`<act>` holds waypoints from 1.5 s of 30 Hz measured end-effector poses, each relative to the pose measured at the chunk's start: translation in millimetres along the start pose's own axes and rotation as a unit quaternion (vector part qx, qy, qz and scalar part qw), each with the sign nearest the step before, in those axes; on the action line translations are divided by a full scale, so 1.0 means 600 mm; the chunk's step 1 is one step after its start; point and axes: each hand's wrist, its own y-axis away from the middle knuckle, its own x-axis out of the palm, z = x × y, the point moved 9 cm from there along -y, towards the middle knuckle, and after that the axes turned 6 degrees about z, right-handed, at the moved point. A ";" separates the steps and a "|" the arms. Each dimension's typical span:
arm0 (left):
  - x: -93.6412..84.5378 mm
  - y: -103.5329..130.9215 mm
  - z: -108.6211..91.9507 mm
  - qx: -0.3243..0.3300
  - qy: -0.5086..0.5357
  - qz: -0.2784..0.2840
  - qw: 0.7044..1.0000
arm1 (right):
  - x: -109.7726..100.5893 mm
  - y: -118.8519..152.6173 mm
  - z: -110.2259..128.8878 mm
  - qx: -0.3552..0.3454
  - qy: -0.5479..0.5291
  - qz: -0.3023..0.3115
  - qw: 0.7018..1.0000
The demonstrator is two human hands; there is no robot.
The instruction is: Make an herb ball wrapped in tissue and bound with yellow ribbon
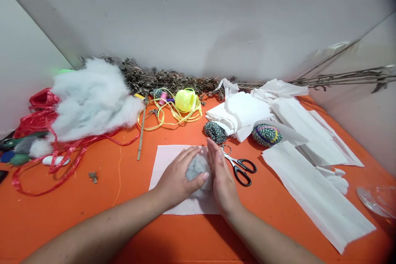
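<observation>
A fluffy grey-white wad of fibre stuffing (195, 167) sits over a square of white fabric (161, 161) on the orange table. My left hand (181, 175) cups it from the left, the fingers curved along its far side and the thumb across its front. On the other side, my right hand (222, 177) stands on edge, its fingers straight and its palm turned to the wad. Part of the wad is hidden by both hands. Black-handled scissors (243, 169) lie just beyond my right hand, near a dark speckled yarn bundle (215, 132).
A large heap of white stuffing (91, 101) and red ribbon (38, 111) occupy the left. Yellow ribbon (186, 101) and dried stems (167, 79) lie along the back. White cloth pieces (318, 196) and a multicoloured yarn ball (267, 135) are at right, with a clear glass item (375, 201).
</observation>
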 end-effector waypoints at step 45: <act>0.041 -0.070 -0.014 0.113 0.108 0.228 0.961 | 0.106 0.044 0.042 -0.088 0.198 0.432 0.875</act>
